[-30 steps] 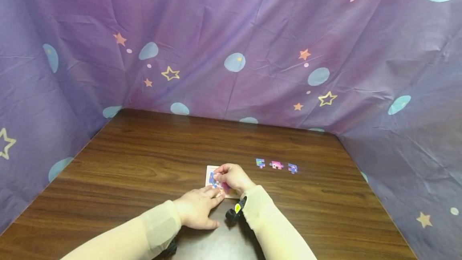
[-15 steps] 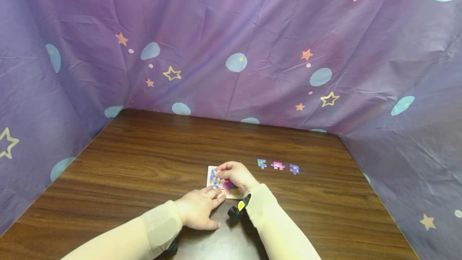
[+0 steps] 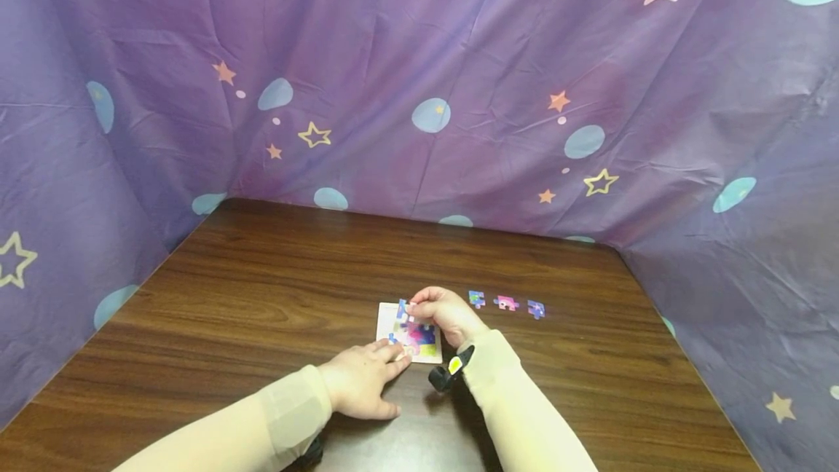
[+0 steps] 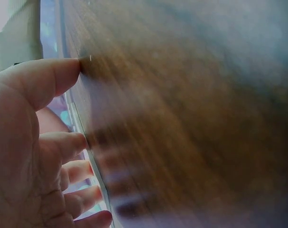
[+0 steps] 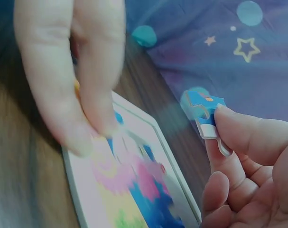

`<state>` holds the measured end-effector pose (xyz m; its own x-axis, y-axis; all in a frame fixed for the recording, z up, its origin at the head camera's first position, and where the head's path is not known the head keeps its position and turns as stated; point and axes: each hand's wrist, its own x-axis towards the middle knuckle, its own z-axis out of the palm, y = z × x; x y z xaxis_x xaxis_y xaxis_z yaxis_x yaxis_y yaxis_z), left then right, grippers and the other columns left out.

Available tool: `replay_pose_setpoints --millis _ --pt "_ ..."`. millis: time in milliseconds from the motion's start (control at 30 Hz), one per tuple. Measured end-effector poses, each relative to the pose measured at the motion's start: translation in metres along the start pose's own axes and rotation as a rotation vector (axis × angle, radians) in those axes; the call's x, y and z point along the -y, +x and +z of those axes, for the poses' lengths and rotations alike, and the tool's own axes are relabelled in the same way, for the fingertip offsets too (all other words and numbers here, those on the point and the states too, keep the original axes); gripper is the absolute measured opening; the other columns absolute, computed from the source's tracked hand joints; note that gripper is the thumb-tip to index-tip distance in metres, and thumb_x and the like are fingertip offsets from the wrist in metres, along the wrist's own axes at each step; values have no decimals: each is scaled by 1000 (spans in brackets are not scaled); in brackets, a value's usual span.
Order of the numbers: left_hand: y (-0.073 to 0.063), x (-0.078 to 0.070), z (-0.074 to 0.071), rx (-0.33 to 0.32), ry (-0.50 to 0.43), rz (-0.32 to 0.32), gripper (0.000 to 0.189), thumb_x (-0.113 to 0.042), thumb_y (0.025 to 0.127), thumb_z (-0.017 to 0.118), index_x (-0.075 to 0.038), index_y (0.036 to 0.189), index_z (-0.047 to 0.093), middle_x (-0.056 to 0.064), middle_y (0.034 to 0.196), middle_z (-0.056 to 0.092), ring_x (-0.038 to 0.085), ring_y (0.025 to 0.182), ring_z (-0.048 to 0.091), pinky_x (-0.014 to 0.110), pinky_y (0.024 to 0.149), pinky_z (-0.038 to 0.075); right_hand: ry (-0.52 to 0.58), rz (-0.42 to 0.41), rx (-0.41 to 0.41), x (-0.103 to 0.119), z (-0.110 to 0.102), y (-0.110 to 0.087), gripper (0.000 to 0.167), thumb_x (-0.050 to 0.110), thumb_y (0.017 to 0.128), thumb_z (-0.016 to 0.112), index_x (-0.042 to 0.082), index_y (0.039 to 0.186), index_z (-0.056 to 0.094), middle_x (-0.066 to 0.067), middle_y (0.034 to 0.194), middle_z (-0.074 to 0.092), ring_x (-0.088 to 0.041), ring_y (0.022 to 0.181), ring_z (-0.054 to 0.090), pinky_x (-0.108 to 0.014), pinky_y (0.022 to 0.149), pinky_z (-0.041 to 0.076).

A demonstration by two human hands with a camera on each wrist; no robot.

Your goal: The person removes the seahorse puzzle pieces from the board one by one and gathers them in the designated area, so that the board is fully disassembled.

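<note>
A small white-edged jigsaw board (image 3: 385, 320) lies on the table, partly filled with joined pieces in pink, blue and yellow. My right hand (image 3: 452, 317) pinches a blue jigsaw piece (image 5: 200, 105) between thumb and finger, above the board's far part. In the right wrist view that piece is clear of the board and tilted. My left hand (image 3: 363, 382) rests with its fingers spread and fairly straight, the fingertips (image 5: 79, 142) on the near left of the board. Its thumb touches the table beside the board.
Three loose jigsaw pieces, a blue-green one (image 3: 476, 299), a pink one (image 3: 506, 303) and a blue one (image 3: 536, 309), lie in a row to the right of the board. Behind the brown wooden table (image 3: 295, 261) hangs a purple cloth (image 3: 367, 93) with stars.
My right hand has moved right and lifted the jigsaw piece off the board's far left corner, baring white board there. My left hand stays in place.
</note>
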<state>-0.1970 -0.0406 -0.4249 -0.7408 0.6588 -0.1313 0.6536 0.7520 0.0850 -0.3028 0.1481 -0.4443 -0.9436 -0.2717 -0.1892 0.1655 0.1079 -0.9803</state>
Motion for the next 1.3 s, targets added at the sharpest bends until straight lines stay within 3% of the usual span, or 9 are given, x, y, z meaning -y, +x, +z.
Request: replay_pose_setpoints --millis 233,467,733,933,1300 --pt "0 -1 -1 17 -5 -9 79 -61 81 61 -18 145 45 6 150 40 30 136 38 45 107 37 -131 -7 -60 -1 -32 -7 12 8 77 75 13 79 64 5 68 56 -12 66 46 -28 57 31" --pt "1 -1 -2 23 -3 -11 79 -61 82 60 -18 146 44 6 151 38 30 136 37 46 107 36 -193 17 -98 -5 -73 -17 14 7 78 73 15 77 62 7 65 55 -10 61 44 -26 53 30" --pt "0 -2 -2 41 -16 -23 79 -62 82 59 -19 146 44 5 152 37 29 137 36 45 108 35 -254 69 -125 -4 -108 -28 15 10 79 74 16 76 61 8 68 56 -12 68 46 -30 63 30" --pt "0 -2 -3 42 -20 -26 79 -62 81 60 -19 146 44 5 152 37 30 137 36 46 108 35 -325 71 -129 -3 -119 -33 13 7 80 74 12 77 62 6 71 57 -14 73 48 -30 69 36" --pt "0 -2 -1 42 -21 -25 79 -62 82 59 -19 146 44 5 152 37 29 138 35 45 109 34 -472 58 -196 -7 -115 -34 12 5 76 75 3 78 64 1 74 60 -18 79 50 -32 74 37"
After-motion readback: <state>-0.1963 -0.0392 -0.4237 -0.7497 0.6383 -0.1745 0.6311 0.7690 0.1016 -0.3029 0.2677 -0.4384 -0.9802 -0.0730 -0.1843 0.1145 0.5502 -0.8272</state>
